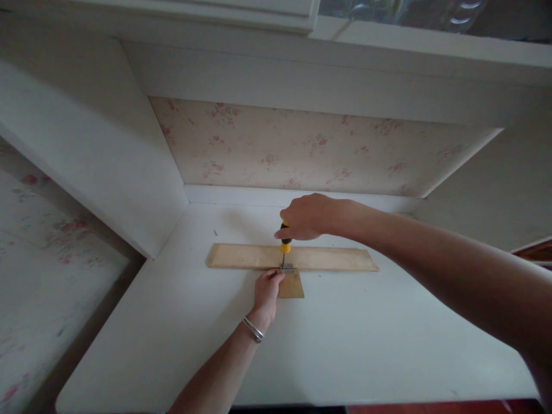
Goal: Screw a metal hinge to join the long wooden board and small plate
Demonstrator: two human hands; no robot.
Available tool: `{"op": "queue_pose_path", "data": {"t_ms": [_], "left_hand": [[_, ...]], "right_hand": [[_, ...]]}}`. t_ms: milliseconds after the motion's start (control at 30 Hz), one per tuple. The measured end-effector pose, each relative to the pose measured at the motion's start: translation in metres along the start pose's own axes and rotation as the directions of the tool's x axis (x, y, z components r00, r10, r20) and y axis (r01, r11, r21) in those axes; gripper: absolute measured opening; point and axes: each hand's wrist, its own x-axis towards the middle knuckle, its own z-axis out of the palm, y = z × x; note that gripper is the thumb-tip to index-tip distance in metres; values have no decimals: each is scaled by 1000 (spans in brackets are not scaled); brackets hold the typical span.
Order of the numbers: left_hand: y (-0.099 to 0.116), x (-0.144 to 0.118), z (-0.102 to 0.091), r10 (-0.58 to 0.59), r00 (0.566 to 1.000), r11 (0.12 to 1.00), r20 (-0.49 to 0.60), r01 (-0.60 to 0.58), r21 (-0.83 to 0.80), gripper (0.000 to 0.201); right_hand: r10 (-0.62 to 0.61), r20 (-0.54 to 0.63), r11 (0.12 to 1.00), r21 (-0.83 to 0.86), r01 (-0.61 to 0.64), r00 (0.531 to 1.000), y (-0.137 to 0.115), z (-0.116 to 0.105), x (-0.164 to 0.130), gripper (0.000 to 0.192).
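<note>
Right hand [307, 216] wrapped round the handle of a yellow-and-black screwdriver [285, 248], shaft pointing down, near upright. Its tip meets a small silver metal hinge [287, 267] at the middle of a long, flat, pale wooden board [334, 259]. A short, tan wooden piece [294, 287] butts against the board's near edge, making a T; the hinge sits at that seam, presumably so that each leaf has wood under it.

Left hand [265, 294], silver bracelet [253, 329] at the wrist, has its fingers bent together at the hinge and the short piece's left edge, probably to steady the joint. Too small from here to tell whether they pinch or merely press, or whether a screw is under the tip. The right arm comes in high from the right, which seems to keep the driver over its work.

Everything lies flat on a smooth white surface [371, 345]. Board well in from the rounded near-left corner; the white side panel [125, 144] stands off to the left, apart from the board's end. Floral wallpaper [267, 146] behind; white cabinet [215, 14] overhead. Most room for elbows: the near side and right.
</note>
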Motion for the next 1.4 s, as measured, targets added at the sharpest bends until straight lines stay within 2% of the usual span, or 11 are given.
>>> {"op": "queue_pose_path", "data": {"t_ms": [167, 300, 433, 567, 733, 833, 900, 1033, 1133, 1200, 1400], "left_hand": [[-2, 1, 0, 17, 1000, 1000, 0, -17, -10, 27], [-3, 2, -1, 16, 1000, 1000, -6, -16, -2, 27], [-3, 1, -1, 10, 1000, 1000, 3, -10, -11, 27], [-4, 2, 0, 6, 1000, 1000, -7, -6, -18, 27], [-6, 3, -1, 22, 1000, 999, 13, -21, -25, 27], [-7, 3, -2, 27, 999, 999, 17, -27, -17, 27], [-7, 3, -2, 31, 999, 999, 14, -30, -10, 26], [-5, 3, -1, 23, 1000, 1000, 12, -23, 11, 25], [-4, 2, -1, 19, 1000, 1000, 5, -20, 17, 24], [-3, 1, -1, 27, 1000, 1000, 1, -27, 16, 24], [-1, 1, 0, 24, 1000, 1000, 6, -24, 17, 26]], "right_hand": [[-85, -6, 996, 33, 85, 996, 1, -1, -1, 57], [8, 40, 1000, 24, -9, 999, 0, -2, -1, 60], [-79, 4, 995, 62, 78, 997, 2, -1, -1, 61], [-9, 95, 997, 80, 2, 995, 2, 0, 0, 60], [-77, -24, 992, 102, 79, 997, 3, 0, -1, 60], [-27, 10, 998, 56, 27, 1000, 4, 1, 0, 51], [10, 17, 999, 52, -11, 1000, 4, 2, 1, 61], [-115, -25, 989, 93, 117, 993, 7, 5, 1, 59], [-50, 11, 997, 60, 49, 999, 6, 3, 0, 50], [6, 20, 998, 56, -7, 1000, 5, 2, 0, 59], [-105, 39, 992, 72, 102, 994, 6, 2, 0, 52]]}}
